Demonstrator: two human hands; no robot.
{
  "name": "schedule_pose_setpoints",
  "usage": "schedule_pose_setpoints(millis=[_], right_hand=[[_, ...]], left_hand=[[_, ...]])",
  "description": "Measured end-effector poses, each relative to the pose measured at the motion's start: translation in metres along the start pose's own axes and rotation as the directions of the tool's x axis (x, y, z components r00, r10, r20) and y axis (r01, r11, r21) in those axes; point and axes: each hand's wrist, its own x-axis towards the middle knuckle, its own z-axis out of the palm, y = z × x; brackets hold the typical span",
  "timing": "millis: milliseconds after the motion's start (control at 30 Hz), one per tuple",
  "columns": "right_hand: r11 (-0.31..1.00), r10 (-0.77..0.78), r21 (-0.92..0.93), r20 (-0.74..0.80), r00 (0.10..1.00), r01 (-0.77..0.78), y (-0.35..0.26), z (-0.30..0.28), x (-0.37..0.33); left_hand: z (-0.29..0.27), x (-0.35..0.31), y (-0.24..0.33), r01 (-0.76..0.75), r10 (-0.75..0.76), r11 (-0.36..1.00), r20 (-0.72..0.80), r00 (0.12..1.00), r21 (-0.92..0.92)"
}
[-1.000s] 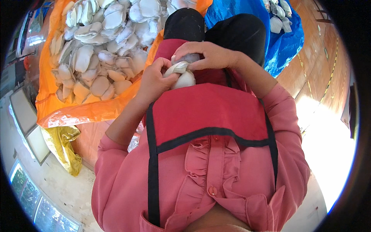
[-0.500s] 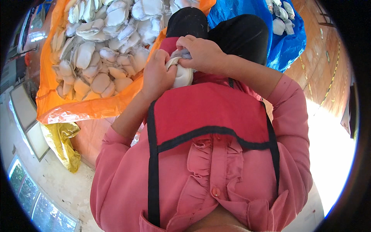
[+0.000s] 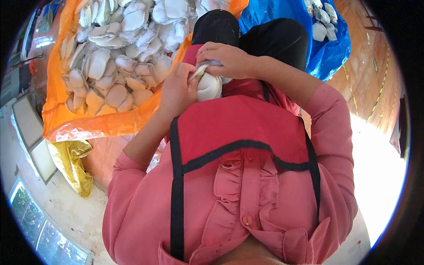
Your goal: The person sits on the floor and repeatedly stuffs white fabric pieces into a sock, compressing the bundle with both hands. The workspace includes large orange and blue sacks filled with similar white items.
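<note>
Over my lap I hold a white, rounded, padded fabric piece [image 3: 209, 88], its exact kind unclear. My left hand [image 3: 179, 90] is closed, pinching the twisted upper edge of the piece between thumb and fingers. Facing it, my right hand [image 3: 229, 62] is bent over the far side, its fingers curled onto the same edge. A greyish part of the piece shows beneath the right palm. The right fingertips are partly hidden. Below both hands, the smooth rounded front of the piece rests near the top of my red apron [image 3: 240, 123].
An orange plastic sheet or sack [image 3: 95, 126] at the far left bears many white oval pads [image 3: 98, 62] in piles. To the far right, a blue sack [image 3: 327, 57] holds several whitish bundles [image 3: 319, 32]. A yellow bag [image 3: 73, 165] lies at the left.
The fingers of both hands have shifted slightly on the fabric edge, which now looks more stretched between them. More of the rounded white front shows.
</note>
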Motion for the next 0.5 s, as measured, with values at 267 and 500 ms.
schedule_pose_setpoints(millis=[267,500], right_hand=[[0.926,0.003,0.364,0.25,0.968,-0.097,0.002,-0.025,-0.019],[0.953,0.265,0.168,-0.06,0.962,-0.252,-0.025,0.007,-0.033]], left_hand=[[-0.022,0.014,-0.002,-0.27,0.234,0.939,0.177,0.956,0.213],[-0.024,0.004,-0.005,-0.038,0.076,0.991,0.314,0.946,-0.126]])
